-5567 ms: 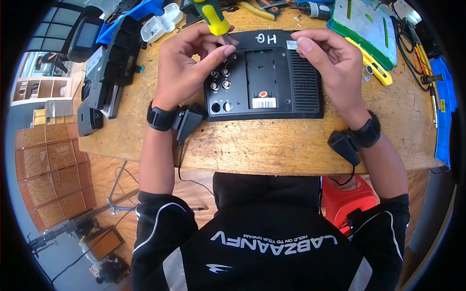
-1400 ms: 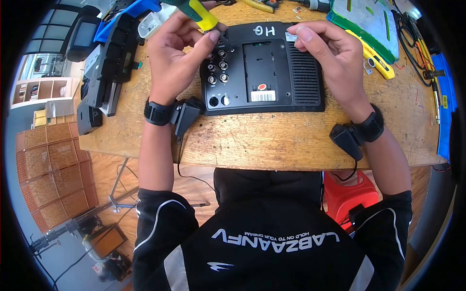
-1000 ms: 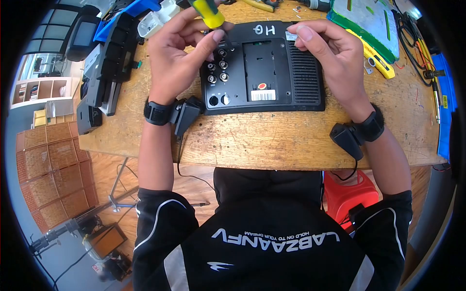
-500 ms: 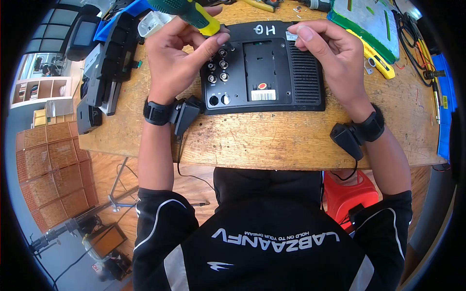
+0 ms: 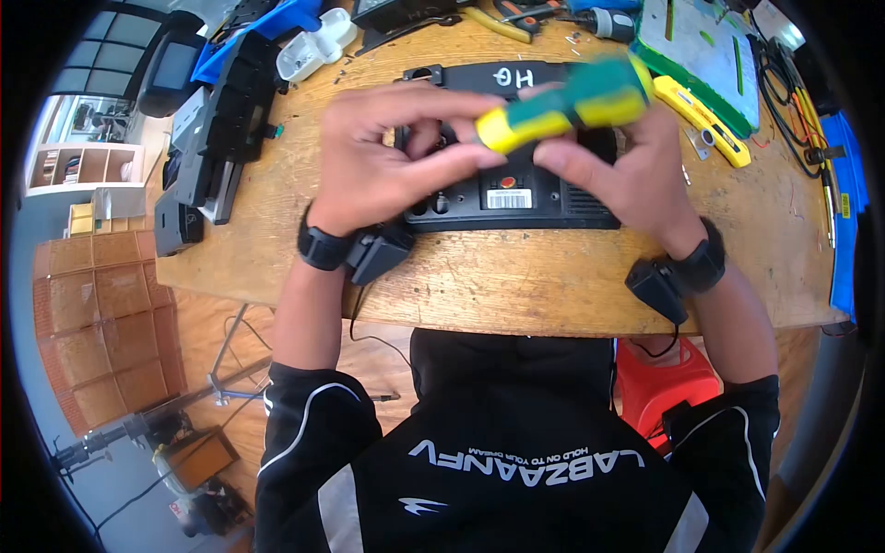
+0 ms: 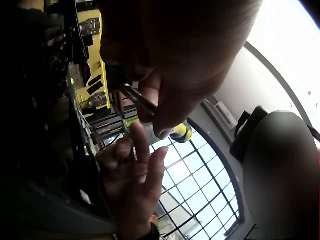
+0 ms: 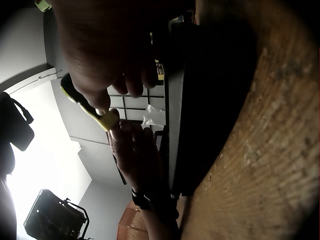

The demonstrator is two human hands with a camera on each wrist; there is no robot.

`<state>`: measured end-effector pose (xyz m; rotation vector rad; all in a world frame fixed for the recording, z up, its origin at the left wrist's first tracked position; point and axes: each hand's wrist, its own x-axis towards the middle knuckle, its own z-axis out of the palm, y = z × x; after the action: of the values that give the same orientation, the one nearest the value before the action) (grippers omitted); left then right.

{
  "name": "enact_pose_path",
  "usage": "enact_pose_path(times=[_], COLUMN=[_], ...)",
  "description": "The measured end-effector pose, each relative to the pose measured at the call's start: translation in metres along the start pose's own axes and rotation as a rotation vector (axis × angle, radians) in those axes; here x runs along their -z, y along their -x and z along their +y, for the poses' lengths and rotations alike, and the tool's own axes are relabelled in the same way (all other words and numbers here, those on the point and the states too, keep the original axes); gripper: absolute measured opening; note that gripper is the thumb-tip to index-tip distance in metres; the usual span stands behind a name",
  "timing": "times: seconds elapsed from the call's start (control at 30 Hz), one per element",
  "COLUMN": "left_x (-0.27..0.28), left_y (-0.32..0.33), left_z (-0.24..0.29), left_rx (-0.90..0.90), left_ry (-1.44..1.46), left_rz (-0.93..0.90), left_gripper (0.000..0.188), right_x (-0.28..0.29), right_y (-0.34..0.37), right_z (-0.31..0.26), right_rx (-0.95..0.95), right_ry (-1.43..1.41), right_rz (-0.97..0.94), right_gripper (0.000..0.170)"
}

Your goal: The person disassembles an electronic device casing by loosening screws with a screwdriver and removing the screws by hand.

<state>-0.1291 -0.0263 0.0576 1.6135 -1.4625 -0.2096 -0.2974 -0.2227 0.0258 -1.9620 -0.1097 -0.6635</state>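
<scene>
A green and yellow screwdriver point(image 5: 567, 106), blurred, lies slantwise over the black device point(image 5: 590, 210) marked HQ. Thumb and fingers of the left hand point(image 5: 392, 161) pinch it near the yellow collar; in the left wrist view its metal shaft point(image 6: 140, 100) shows beside that hand. Close by the handle is the right hand point(image 5: 645, 175), thumb and fingers spread apart in the left wrist view. From the right wrist the handle point(image 7: 82, 102) runs past the right thumb, and whether they touch is unclear. The device's connectors are partly covered by the left hand.
Black equipment point(image 5: 230, 120) and a white tray point(image 5: 318, 44) stand at the left of the wooden table point(image 5: 516, 295). Behind the device lie yellow-handled pliers point(image 5: 498, 25). A yellow cutter point(image 5: 701, 120), a green-edged board point(image 5: 696, 60) and cables are at the right.
The left hand has moved right and toward the person, bringing the screwdriver over the device's middle and swinging its handle to the right. The right hand has shifted slightly toward the person, its fingers now farther apart.
</scene>
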Motion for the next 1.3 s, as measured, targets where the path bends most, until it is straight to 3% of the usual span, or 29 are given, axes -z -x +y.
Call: enact_pose_path(times=[0.07,0.17,0.23,0.3,0.43,0.57,0.73,0.8,1.0,1.13,1.2,1.23,1.3], left_x=[-0.003,0.001,0.011,0.024,0.056,0.075,0.075,0.075,0.075,0.079,0.078,0.075,0.062], left_y=[0.000,0.000,0.000,-0.005,-0.001,0.013,0.017,0.019,0.018,0.019,0.014,0.010,0.003], left_z=[-0.001,-0.008,-0.020,-0.029,-0.082,-0.125,-0.130,-0.129,-0.120,-0.124,-0.123,-0.116,-0.092], left_rx=[-0.003,-0.013,0.022,0.189,0.320,0.455,0.536,0.640,0.619,0.594,0.530,0.523,0.460], left_ry=[0.009,0.055,0.072,0.180,-0.058,-0.261,-0.409,-0.501,-0.637,-0.642,-0.414,-0.414,-0.115], left_rz=[-0.041,-0.006,0.118,0.403,0.617,0.571,0.546,0.444,0.392,0.345,0.447,0.444,0.454], left_gripper=[0.035,0.030,0.022,0.018,0.023,0.024,0.026,0.024,0.027,0.028,0.028,0.028,0.026], right_x=[-0.004,-0.009,-0.003,0.004,0.006,0.007,0.007,0.007,0.007,0.007,0.007,0.007,0.007], right_y=[-0.001,0.003,0.002,0.002,-0.002,0.000,-0.001,-0.002,-0.003,-0.001,-0.002,-0.001,-0.002], right_z=[0.003,0.005,0.005,0.009,0.019,0.024,0.023,0.022,0.022,0.023,0.023,0.024,0.023], right_rx=[0.124,0.073,0.042,-0.164,-0.152,-0.178,-0.182,-0.190,-0.194,-0.173,-0.165,-0.167,-0.170], right_ry=[-0.012,-0.079,-0.106,-0.393,-0.332,-0.219,-0.250,-0.281,-0.288,-0.228,-0.221,-0.227,-0.230], right_rz=[-0.047,0.005,0.028,0.149,0.323,0.308,0.304,0.314,0.308,0.275,0.276,0.274,0.288], right_gripper=[0.034,0.032,0.028,0.027,0.033,0.033,0.033,0.033,0.033,0.032,0.032,0.033,0.034])
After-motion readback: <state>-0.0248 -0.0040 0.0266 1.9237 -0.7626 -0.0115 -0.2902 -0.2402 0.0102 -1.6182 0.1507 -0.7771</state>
